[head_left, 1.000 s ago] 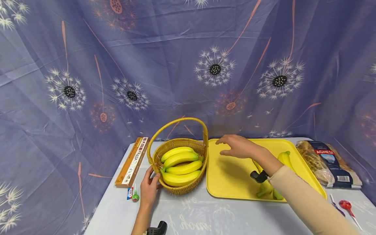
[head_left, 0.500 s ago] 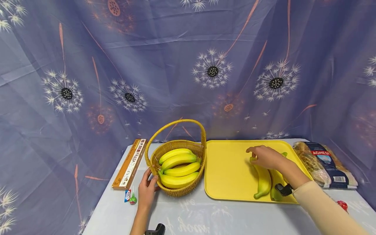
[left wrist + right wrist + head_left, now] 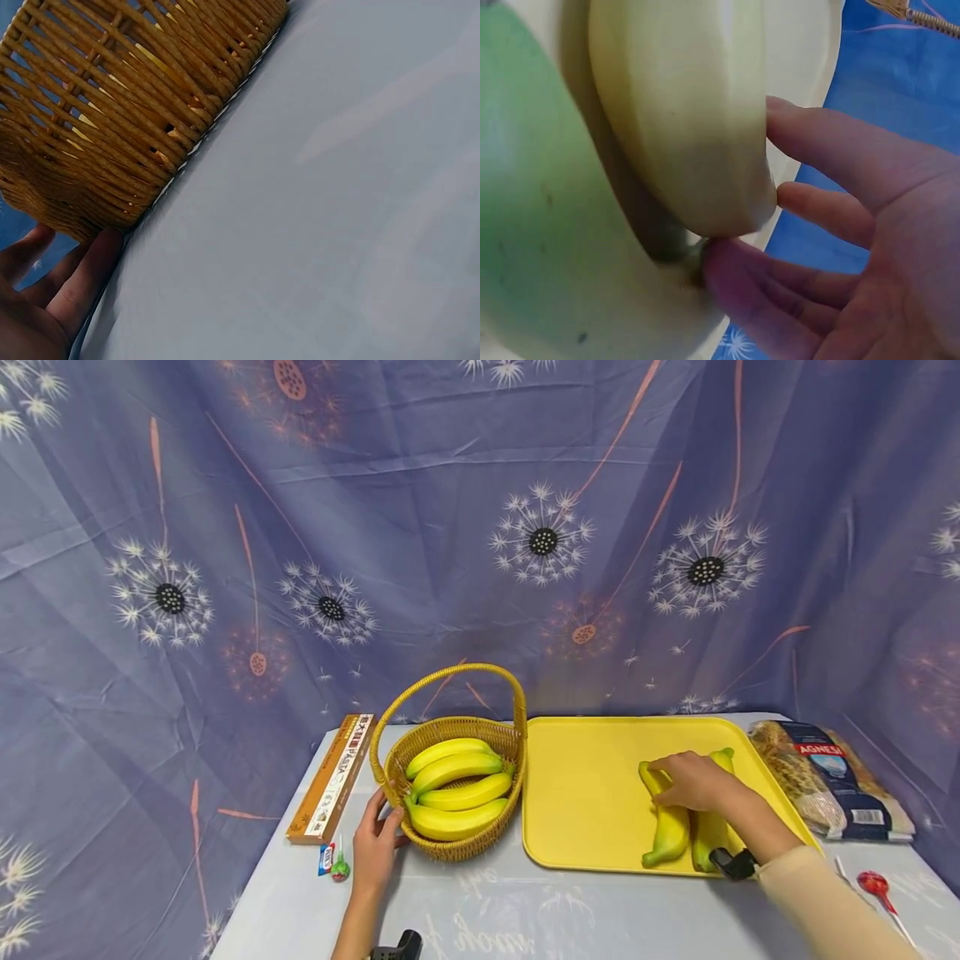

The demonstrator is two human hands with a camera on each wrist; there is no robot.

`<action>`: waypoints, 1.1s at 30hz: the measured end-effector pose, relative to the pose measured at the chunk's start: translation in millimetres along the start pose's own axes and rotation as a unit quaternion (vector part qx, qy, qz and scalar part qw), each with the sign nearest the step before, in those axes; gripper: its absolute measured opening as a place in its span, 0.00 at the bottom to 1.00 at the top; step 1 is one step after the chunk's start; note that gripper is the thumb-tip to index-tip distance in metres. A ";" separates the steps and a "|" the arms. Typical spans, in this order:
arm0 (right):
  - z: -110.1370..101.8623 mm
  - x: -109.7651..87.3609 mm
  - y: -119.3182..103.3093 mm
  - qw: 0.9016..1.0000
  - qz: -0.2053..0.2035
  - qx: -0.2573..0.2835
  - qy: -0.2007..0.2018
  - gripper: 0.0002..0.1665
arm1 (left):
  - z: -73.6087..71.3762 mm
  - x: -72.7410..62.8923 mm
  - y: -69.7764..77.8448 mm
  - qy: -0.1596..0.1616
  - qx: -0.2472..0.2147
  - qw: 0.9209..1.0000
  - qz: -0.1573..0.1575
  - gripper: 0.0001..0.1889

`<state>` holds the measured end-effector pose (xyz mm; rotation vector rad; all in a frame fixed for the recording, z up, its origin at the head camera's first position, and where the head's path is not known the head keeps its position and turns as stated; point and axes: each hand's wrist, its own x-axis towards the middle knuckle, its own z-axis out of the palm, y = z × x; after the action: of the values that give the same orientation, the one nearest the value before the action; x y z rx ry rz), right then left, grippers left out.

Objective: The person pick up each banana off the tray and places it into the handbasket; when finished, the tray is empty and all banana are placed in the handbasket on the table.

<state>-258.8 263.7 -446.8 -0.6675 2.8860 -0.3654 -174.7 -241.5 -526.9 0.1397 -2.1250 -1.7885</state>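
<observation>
A yellow wicker basket (image 3: 468, 852) with a tall arched handle holds several bananas (image 3: 459, 795). My left hand (image 3: 377, 842) rests against its left side; in the left wrist view, extended fingers (image 3: 84, 281) touch the low edge of the weave. On the yellow tray (image 3: 577, 810), my right hand (image 3: 693, 781) grips the upper part of a banana (image 3: 670, 839), thumb on the left side. In the right wrist view, fingers surround the end of that banana (image 3: 675, 97). Another, greener banana (image 3: 547, 187) lies right beside it, partly hidden by the hand in the head view.
A long orange-and-white pasta box (image 3: 330, 781) lies left of the basket. Near it are a green lollipop (image 3: 340, 866) and a small blue-red packet (image 3: 325, 858). A pasta bag (image 3: 832, 781) and a red lollipop (image 3: 873, 883) lie at the right. A patterned curtain hangs behind.
My right hand has moved right and down over the tray, from beside the basket onto the banana, which has shifted slightly. My left hand stays at the basket.
</observation>
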 end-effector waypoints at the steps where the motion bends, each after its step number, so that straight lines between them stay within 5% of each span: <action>1: 0.8 0.2 -0.4 1.000 0.002 0.003 -0.005 0.37 | 0.2 0.2 0.1 0.000 0.000 1.000 0.002 0.23; 13: 13.5 22.2 -24.9 0.993 0.038 0.107 0.000 0.40 | 0.8 2.5 0.9 0.005 -0.001 1.000 0.006 0.23; 18: -7.1 36.2 -56.6 0.988 -0.020 0.151 0.001 0.39 | 2.3 1.5 0.5 0.003 -0.005 1.000 0.002 0.23; 22: -29.4 46.2 -89.7 0.987 -0.081 0.137 0.026 0.38 | 3.2 1.5 1.5 0.006 -0.004 1.000 -0.001 0.23; 33: -49.8 79.7 -159.0 0.986 -0.125 0.107 -0.001 0.39 | 1.8 -1.1 2.0 0.009 0.010 1.000 -0.014 0.23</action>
<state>-274.5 99.5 -363.8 -0.9888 2.7112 -0.6949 -174.1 -239.1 -525.5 0.1907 -2.1400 -1.7747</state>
